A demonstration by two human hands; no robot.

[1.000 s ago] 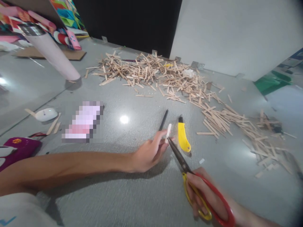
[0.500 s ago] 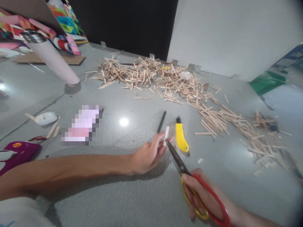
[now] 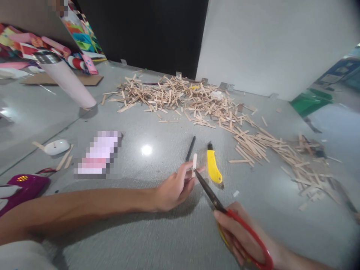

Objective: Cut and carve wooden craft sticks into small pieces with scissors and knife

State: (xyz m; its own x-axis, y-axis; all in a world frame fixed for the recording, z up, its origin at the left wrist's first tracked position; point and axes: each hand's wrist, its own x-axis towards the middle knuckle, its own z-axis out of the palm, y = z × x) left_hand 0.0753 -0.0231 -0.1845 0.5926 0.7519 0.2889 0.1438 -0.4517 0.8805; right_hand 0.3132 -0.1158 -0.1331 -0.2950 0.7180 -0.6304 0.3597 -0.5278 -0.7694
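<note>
Between the fingers of my left hand a short pale wooden craft stick stands nearly upright. My right hand is closed round the red and yellow handles of a pair of scissors. The scissor tips meet the lower part of the stick, close to my left fingertips; the blades look nearly closed. Just beyond my hands lie a yellow utility knife and a dark pen.
A large heap of wooden sticks runs along the back and down the right. To the left are a blurred-out phone, a white mouse, a purple object and a pink bottle. A green bin stands at far right.
The view has shifted slightly, so things on the table sit a little lower. The scissor handles have drawn closer together, with less of the yellow one showing. The stick stays in my left fingers.
</note>
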